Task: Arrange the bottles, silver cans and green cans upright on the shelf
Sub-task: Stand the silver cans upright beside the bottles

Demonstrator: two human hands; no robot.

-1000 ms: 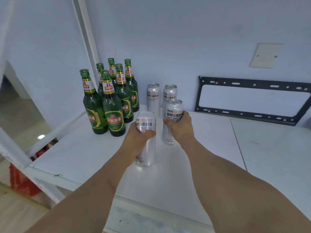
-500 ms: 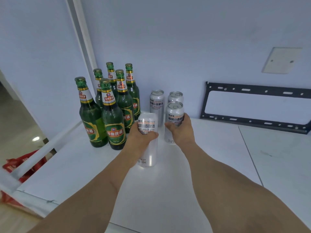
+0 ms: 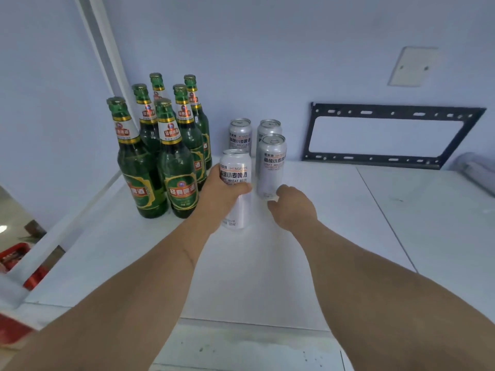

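1. The left hand wraps its fingers round the middle of a silver can, which stands upright on the white shelf, nearest of the cans to the shelf's front edge.
2. The right hand sits low, just in front of the base of a second silver can; its fingers are loosely curled and hold nothing, with the fingertips at or just short of the can's foot; contact cannot be told.
3. That second can stands upright, beside and slightly behind the held one.
4. Two more silver cans stand upright behind these, close to the shelf's back edge by the wall.
5. Six green bottles stand upright in a tight cluster toward the shelf's back left corner, just left of the cans.
6. A black metal bracket leans against the wall along the back edge, to the right of the cans.
7. A red crate shows below the shelf's left edge.
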